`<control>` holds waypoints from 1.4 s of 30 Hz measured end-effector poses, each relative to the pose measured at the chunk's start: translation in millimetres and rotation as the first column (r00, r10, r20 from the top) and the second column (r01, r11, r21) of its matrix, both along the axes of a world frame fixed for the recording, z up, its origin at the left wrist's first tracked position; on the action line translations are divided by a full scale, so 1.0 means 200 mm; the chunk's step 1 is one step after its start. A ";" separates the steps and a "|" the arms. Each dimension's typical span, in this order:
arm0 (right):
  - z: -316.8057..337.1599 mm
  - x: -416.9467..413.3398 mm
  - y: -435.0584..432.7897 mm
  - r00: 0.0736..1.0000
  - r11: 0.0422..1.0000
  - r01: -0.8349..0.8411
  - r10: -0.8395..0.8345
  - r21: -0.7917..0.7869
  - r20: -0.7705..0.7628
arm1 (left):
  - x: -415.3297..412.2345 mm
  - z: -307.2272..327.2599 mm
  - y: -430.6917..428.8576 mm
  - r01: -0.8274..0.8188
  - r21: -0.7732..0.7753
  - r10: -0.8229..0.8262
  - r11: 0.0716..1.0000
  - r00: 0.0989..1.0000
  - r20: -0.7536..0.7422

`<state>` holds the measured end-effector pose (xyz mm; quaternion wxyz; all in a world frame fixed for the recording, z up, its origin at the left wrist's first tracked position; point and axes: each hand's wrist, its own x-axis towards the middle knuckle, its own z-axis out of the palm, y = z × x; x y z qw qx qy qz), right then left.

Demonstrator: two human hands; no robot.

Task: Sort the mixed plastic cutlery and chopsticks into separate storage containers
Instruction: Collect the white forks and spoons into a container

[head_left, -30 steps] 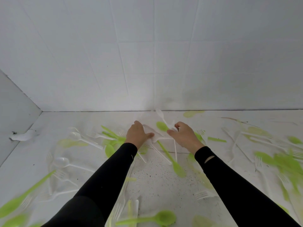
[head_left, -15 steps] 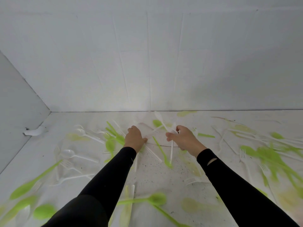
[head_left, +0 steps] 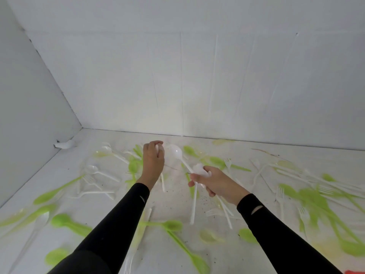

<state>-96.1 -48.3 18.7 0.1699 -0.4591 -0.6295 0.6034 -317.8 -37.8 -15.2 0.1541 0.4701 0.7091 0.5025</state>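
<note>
- White spoon (head_left: 174,152) sits in the middle of the frame, between the two hands. Its bowl points to the upper left and its handle slants down to the lower right.
- Its bowl lies just beside the left hand (head_left: 153,163), on that hand's right side. Its handle end reaches the thumb of the right hand (head_left: 217,185). Blur hides whether the right hand grasps the spoon or it lies loose beneath.
- The right hand is clenched round a bundle of white cutlery (head_left: 194,200). One bowl sticks out above the fist, and the handles point down toward the lower middle of the frame.
- The left hand has its fingers curled, with a bit of white showing at the fingertips. Whether it grasps a piece cannot be told.
- The left hand is nearer the bowl and the right hand nearer the handle. The likely next move is therefore to bring the spoon along its own long axis into the right-hand bundle, bowls at the same end.
- More white and green cutlery lies scattered over the white surface (head_left: 173,204) on all sides. A green spoon (head_left: 171,225) lies below the hands, and white forks (head_left: 280,196) lie at the right.
- No storage container shows anywhere and no chopsticks can be picked out, so the sorting looks to be at an early gathering stage.
</note>
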 end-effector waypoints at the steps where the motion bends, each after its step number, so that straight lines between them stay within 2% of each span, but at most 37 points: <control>1: 0.01 0.02 -0.01 1.000 1.000 -0.008 0.008 -0.018 -0.016 | 0.02 0.03 -0.02 -0.010 0.030 0.008 1.000 0.999 0.049; 5: 0.02 0.07 -0.03 0.993 0.994 -0.058 0.049 -0.087 -0.104 | 0.15 0.12 -0.14 0.042 0.056 -0.057 0.998 0.950 0.307; 6: 0.02 0.07 -0.04 0.991 0.993 -0.074 0.063 -0.096 -0.115 | 0.20 0.13 -0.16 0.056 0.055 -0.074 0.997 0.899 0.431; 8: 0.01 0.07 -0.06 0.988 0.987 -0.121 0.109 -0.106 -0.105 | 0.28 0.14 -0.20 0.051 0.063 -0.081 0.997 0.726 0.683; 9: 0.01 0.06 -0.07 0.986 0.983 -0.147 0.136 -0.113 -0.100 | 0.31 0.14 -0.21 0.039 0.077 -0.084 0.996 0.642 0.762; 11: 0.00 0.05 -0.09 0.977 0.972 -0.198 0.186 -0.129 -0.100 | 0.34 0.11 -0.26 -0.021 0.080 -0.054 0.997 0.565 0.824; 14: -0.05 0.03 -0.12 0.974 0.967 -0.219 0.209 -0.128 -0.084 | 0.33 0.07 -0.36 -0.102 0.089 -0.012 0.991 0.588 0.808; 19: -0.13 -0.05 -0.13 0.993 0.979 -0.116 0.114 -0.167 -0.021 | 0.24 0.04 -0.52 -0.284 0.102 0.070 0.953 0.537 0.841; 21: -0.13 -0.10 -0.14 0.990 0.981 -0.144 0.144 -0.131 -0.010 | 0.19 0.04 -0.58 -0.378 0.068 0.155 0.923 0.530 0.834; 23: -0.12 -0.18 -0.16 0.981 0.981 -0.192 0.192 -0.009 0.010 | 0.14 0.06 -0.64 -0.424 -0.011 0.270 0.906 0.556 0.786; 25: -0.11 -0.27 -0.20 0.971 0.954 -0.237 0.236 0.184 0.031 | 0.09 0.07 -0.70 -0.374 -0.102 0.325 0.922 0.603 0.729; 27: -0.09 -0.38 -0.25 0.957 0.901 -0.280 0.291 0.331 0.018 | 0.04 0.07 -0.76 -0.256 -0.135 0.271 0.957 0.629 0.729; 30: -0.08 -0.59 -0.38 0.921 0.840 -0.368 0.389 0.398 0.031 | -0.07 0.04 -0.85 -0.134 -0.096 0.161 0.986 0.651 0.742; 34: -0.09 -0.81 -0.49 0.860 0.776 -0.501 0.497 0.383 0.117 | -0.27 0.01 -0.96 -0.280 -0.128 0.284 0.951 0.637 0.717; 37: -0.08 -0.99 -0.52 0.864 0.821 -0.480 0.504 0.309 0.005 | -0.46 0.02 -1.06 -0.398 -0.161 0.388 0.903 0.596 0.703; 39: -0.06 -1.11 -0.52 0.873 0.864 -0.456 0.481 0.213 -0.084 | -0.60 0.03 -1.13 -0.398 -0.116 0.359 0.910 0.616 0.701; 42: -0.06 -1.28 -0.49 0.877 0.867 -0.470 0.479 0.166 -0.020 | -0.81 0.06 -1.22 -0.346 -0.105 0.327 0.932 0.680 0.657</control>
